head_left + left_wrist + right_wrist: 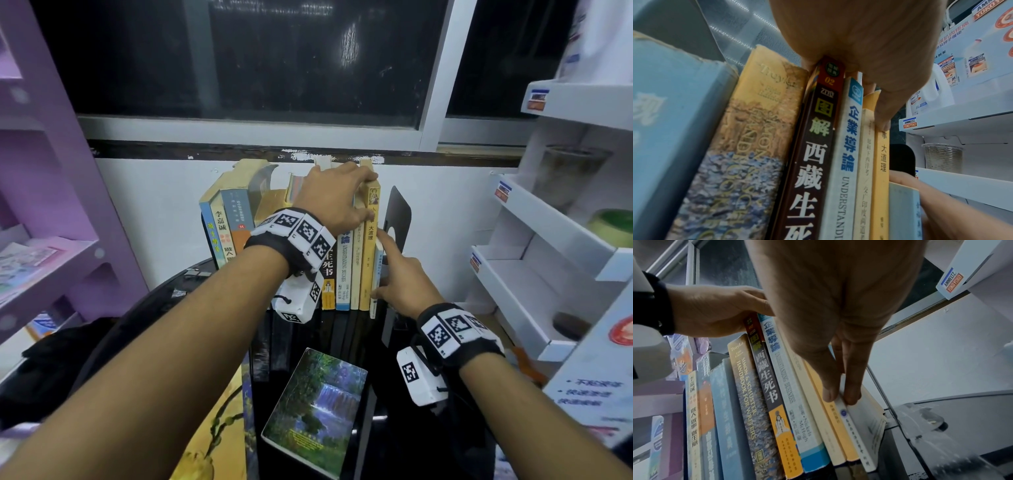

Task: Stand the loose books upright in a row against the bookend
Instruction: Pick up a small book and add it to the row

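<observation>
- A person's left hand (337, 197) lies over the tops of a row of upright books (344, 267) on a glossy black table (404, 428), its fingers (368, 178) curled over the top edge of the tall yellow book (369, 253) and its thumb (882, 116) pressed on that book's spine.
- The right hand (404, 284) pinches a thin pale-blue book (376, 277) at the right end of the row, thumb on the near edge, index finger (388, 241) stretched up along its side; the right wrist view shows two fingertips (853, 396) pressed flat on its cover.
- The thin book stands just beside the yellow book and is shorter than it, between that book and the black bookend (397, 214), which rises upright at the row's right end; whether the thin book touches the bookend cannot be told.
- Left of the yellow book stand a cream book (864, 170), a white-and-blue business book (795, 395), a dark brown book (812, 162) and a thick writers' handbook (748, 399); further left, several books (224, 226) lean to the right.
- A book with a waterfall cover (315, 407) lies flat on the table's near side, well apart from the row, and another with a yellow cover (212, 431) lies flat to its left.
- Purple shelves (51, 205) stand at the left, white display shelves (548, 246) at the right, a dark window (239, 58) behind.
</observation>
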A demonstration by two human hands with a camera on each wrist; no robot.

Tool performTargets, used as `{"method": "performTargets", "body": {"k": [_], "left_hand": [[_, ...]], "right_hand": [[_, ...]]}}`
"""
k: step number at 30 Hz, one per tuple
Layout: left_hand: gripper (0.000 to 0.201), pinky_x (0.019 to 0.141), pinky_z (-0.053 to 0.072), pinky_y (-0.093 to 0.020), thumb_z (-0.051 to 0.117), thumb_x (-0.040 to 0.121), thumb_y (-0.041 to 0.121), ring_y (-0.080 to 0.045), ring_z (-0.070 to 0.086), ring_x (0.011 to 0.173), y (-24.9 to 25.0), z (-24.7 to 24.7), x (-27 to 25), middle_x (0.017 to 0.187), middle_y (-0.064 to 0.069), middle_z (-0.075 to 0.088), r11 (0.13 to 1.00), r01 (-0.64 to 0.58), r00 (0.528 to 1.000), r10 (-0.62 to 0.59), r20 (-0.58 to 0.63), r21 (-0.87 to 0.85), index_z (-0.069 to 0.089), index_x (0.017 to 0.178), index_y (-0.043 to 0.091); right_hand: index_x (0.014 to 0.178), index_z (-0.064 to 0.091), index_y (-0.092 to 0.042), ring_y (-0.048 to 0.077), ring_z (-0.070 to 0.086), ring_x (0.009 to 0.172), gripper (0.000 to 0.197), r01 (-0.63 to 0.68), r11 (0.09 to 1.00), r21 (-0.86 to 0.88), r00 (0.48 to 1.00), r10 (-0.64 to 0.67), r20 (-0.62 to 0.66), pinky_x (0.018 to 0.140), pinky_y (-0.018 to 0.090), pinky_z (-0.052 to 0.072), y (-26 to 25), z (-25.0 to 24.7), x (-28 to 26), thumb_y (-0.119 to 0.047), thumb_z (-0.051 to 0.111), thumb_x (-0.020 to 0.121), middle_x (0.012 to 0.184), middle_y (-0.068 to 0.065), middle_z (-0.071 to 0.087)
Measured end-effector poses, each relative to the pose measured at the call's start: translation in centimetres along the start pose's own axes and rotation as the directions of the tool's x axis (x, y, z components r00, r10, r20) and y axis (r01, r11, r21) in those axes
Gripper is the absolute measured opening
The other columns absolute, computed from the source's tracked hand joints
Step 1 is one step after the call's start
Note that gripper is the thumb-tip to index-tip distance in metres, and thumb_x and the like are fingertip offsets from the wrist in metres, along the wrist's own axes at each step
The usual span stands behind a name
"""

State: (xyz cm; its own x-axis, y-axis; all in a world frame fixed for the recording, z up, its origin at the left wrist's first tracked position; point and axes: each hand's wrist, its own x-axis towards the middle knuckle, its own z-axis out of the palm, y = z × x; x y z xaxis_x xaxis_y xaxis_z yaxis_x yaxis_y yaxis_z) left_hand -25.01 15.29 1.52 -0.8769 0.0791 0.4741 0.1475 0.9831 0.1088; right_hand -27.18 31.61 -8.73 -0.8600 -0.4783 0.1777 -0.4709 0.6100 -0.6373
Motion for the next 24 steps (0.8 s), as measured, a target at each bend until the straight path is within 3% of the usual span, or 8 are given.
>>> {"method": "performTargets", "body": {"k": [16,24], "left_hand": [[0.059,0.111,0.029,-0.047,0.065,0.082,0.048,-0.018,0.053,0.121,-0.1,0.1,0.1,0.139,0.007,0.05,1.0,-0.003,1.0,0.003,0.007,-0.005,0.046,0.135,0.029],[0.057,0.11,0.03,-0.044,0.069,0.08,0.049,-0.016,0.053,0.116,-0.4,0.3,0.2,0.133,0.01,0.051,0.999,-0.002,1.0,0.001,-0.02,-0.044,0.049,0.13,0.03]], "right_hand": [[0.146,0.01,-0.046,0.026,0.066,0.107,0.103,-0.017,1.0,0.022,1.0,0.017,-0.02,0.082,0.042,0.057,0.5,0.5,1.7,0.004,0.071,0.08,0.125,0.008,0.062],[0.146,0.011,-0.044,0.024,0.066,0.108,0.101,0.002,1.0,0.017,0.999,-0.003,0.033,0.077,0.034,0.058,0.7,-0.2,2.1,0.004,0.071,0.08,0.127,0.007,0.061]]}}
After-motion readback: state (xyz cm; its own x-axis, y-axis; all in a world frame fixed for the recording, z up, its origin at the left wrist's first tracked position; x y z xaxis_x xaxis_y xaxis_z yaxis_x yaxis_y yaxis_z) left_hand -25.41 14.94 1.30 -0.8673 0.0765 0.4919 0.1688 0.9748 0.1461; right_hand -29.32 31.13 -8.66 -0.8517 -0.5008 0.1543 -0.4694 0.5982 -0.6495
